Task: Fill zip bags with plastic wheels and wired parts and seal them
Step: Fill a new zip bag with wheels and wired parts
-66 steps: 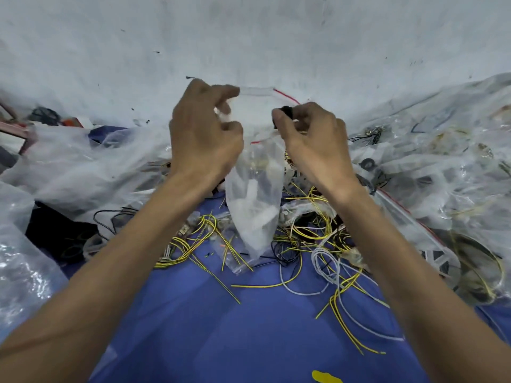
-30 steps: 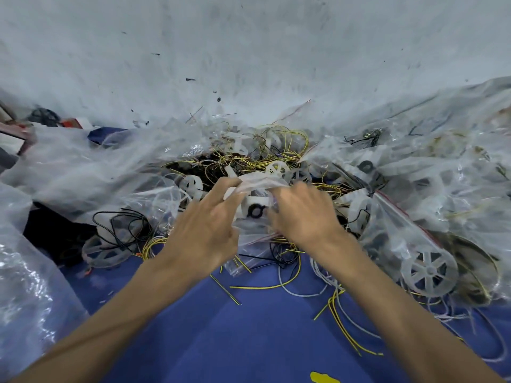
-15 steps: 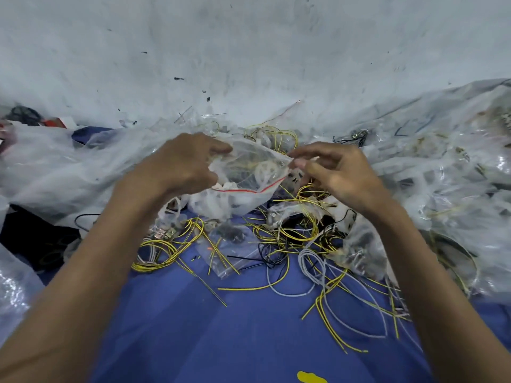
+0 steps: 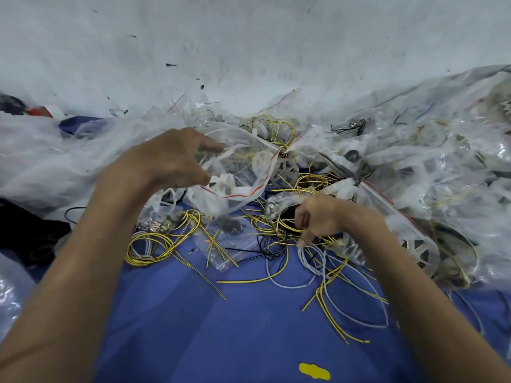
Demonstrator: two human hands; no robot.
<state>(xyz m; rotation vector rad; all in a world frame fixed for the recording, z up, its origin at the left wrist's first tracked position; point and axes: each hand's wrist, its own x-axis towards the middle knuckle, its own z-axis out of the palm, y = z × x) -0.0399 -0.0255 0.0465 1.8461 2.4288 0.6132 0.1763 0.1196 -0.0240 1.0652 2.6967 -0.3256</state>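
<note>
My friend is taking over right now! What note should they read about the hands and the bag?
Left hand: grips the rim of the zip bag, holding its mouth open.
Right hand: fingers curled round loose wires on the blue cloth.
Done: a white plastic wheel is in the bag.
Left to do: put the wires in, then press the zip shut.
</note>
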